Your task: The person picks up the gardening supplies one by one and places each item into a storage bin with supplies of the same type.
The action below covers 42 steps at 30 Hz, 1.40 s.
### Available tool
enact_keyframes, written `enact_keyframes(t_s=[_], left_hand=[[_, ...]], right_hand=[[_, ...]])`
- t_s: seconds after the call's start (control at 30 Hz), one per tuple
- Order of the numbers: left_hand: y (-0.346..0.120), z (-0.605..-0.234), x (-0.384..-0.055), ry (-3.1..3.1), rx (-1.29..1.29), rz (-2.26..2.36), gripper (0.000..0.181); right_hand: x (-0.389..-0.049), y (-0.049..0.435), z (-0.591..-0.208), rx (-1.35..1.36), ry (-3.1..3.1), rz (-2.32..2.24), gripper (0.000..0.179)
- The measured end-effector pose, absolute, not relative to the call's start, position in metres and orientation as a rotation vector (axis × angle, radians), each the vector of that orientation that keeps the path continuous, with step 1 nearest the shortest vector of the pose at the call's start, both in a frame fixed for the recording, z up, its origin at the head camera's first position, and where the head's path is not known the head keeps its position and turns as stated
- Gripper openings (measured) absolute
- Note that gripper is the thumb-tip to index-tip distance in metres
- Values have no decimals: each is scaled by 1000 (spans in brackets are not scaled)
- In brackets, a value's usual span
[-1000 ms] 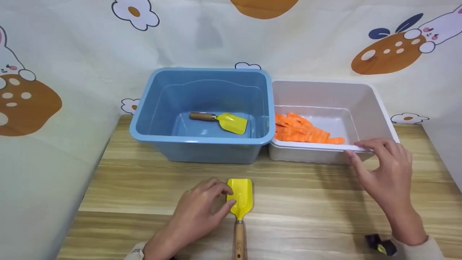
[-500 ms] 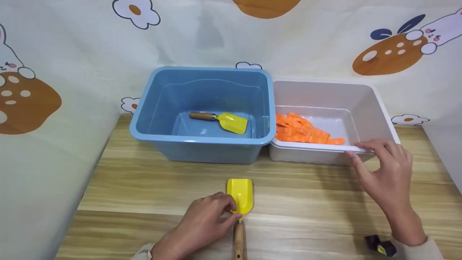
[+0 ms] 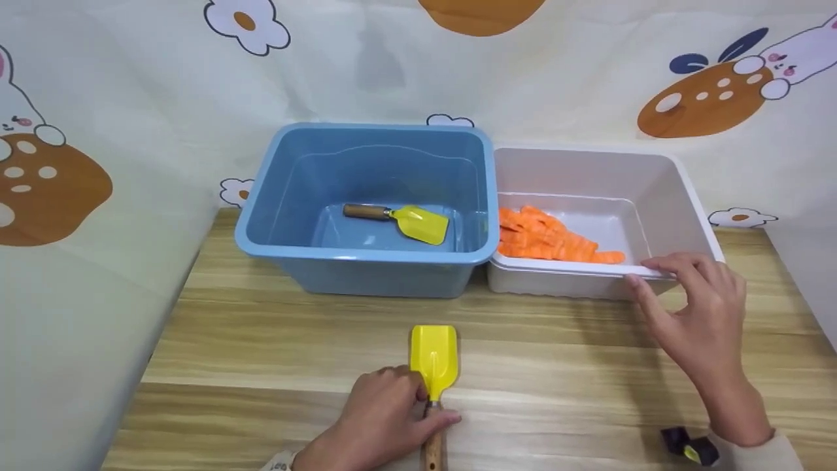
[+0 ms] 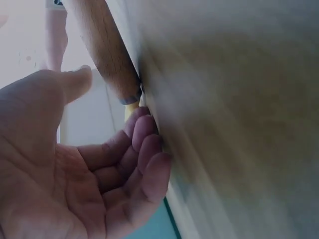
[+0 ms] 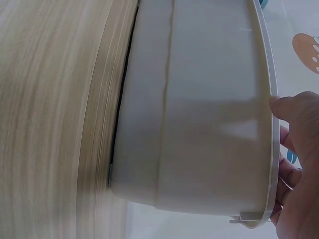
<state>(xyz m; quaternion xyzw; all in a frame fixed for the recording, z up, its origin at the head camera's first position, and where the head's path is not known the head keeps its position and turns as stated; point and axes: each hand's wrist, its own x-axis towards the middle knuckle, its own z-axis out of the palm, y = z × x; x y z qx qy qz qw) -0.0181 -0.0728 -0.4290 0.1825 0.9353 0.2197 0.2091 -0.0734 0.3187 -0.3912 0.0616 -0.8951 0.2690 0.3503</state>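
A small yellow hand shovel (image 3: 434,353) with a wooden handle lies on the table, its blade toward the containers. My left hand (image 3: 386,412) is beside its neck, the thumb crossing above the handle. In the left wrist view the fingers (image 4: 144,132) are loosely bent near the neck, and the thumb stands apart from the wooden handle (image 4: 102,47). At the front right corner of the white bin (image 3: 556,281), my right hand (image 3: 706,314) pinches the rim, thumb outside and fingers over it. Inside that bin is an orange, glove-like bundle (image 3: 543,239).
Left of the white bin, and against it, stands a deeper blue bin (image 3: 366,275) holding a second yellow shovel (image 3: 422,224). A small black object (image 3: 688,446) shows by the right sleeve. A printed cloth (image 3: 366,59) hangs behind the bins.
My left hand has moved down along the shovel, from beside its blade to its neck and upper handle. The right hand has stayed on the white bin's rim.
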Motion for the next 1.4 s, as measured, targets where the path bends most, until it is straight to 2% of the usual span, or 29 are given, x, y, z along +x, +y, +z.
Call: enact_keyframes(t_s=[0.13, 0.23, 0.47, 0.7, 1.13, 1.4], left_hand=[[-72, -426, -16, 2586, 472, 546, 79], [-73, -425, -15, 2592, 467, 521, 81], [-78, -427, -14, 2663, 565, 542, 70], [-80, -423, -15, 2577, 506, 602, 60], [-82, -424, -17, 2560, 570, 734, 24], [-82, -425, -17, 2670, 638, 640, 13]], right_hand=[[-73, 321, -389, 179, -2322, 693, 27], [-73, 322, -387, 188, -2336, 691, 27], [-72, 320, -387, 180, -2326, 697, 27], [-74, 318, -387, 182, -2325, 696, 28], [-75, 319, -388, 204, -2303, 715, 26], [-73, 319, -388, 184, -2326, 701, 27]])
